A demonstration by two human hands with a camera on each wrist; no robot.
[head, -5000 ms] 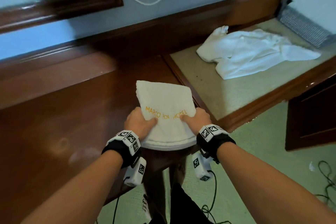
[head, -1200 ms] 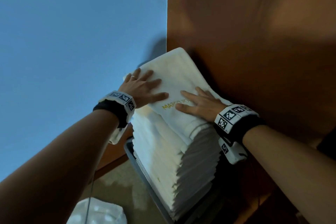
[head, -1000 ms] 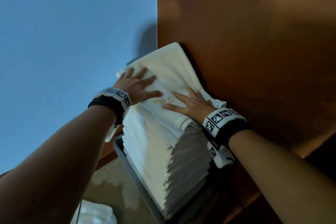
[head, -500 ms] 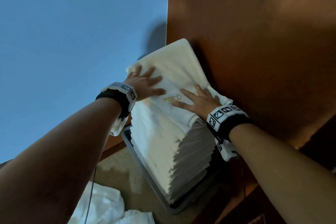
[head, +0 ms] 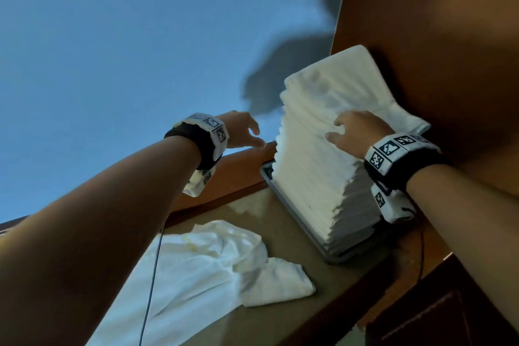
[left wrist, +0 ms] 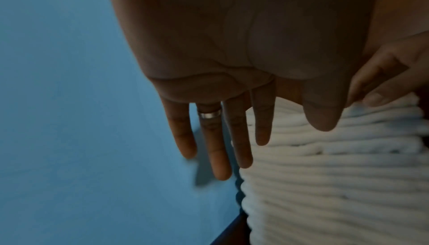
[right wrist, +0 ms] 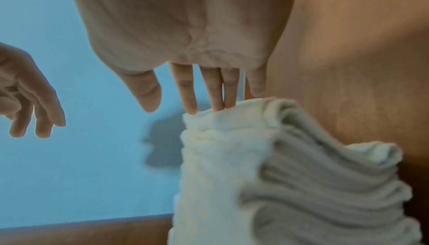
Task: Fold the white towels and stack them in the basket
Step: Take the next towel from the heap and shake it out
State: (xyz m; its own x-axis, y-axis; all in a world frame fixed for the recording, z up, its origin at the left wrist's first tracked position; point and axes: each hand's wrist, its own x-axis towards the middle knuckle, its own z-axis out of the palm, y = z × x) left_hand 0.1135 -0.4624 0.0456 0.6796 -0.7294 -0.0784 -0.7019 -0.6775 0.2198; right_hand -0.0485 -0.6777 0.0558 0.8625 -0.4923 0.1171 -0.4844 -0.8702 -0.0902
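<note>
- Nearest to us, below and just right of our left forearm, a crumpled pile of unfolded white towels (head: pixel 207 267) lies loose on the table (head: pixel 286 227), well apart from both hands.
- Our left hand (head: pixel 241 129) hangs in the air with its fingers (left wrist: pixel 218 149) loosely spread and straight, holding nothing; a ring (left wrist: pixel 209 114) shows on one finger. It is just left of the towel stack without touching it.
- Our right hand (head: pixel 356 132) lies flat on the near edge of the top folded towel (head: pixel 345 84), fingers (right wrist: pixel 185 91) straight and resting on the cloth, not curled round it.
- Under the right hand stands the tall stack of folded towels (head: pixel 317 177), its layered edges facing us and leaning a little toward the left hand.
- The stack sits in a grey basket (head: pixel 297 216), whose rim shows below both hands on the table.
- Beyond the right hand a brown wooden panel (head: pixel 432 36) rises, touching the far side of the stack.
- Beyond the left hand a blue wall (head: pixel 126 45) fills the view, with a wooden ledge (head: pixel 236 174) along its base.
</note>
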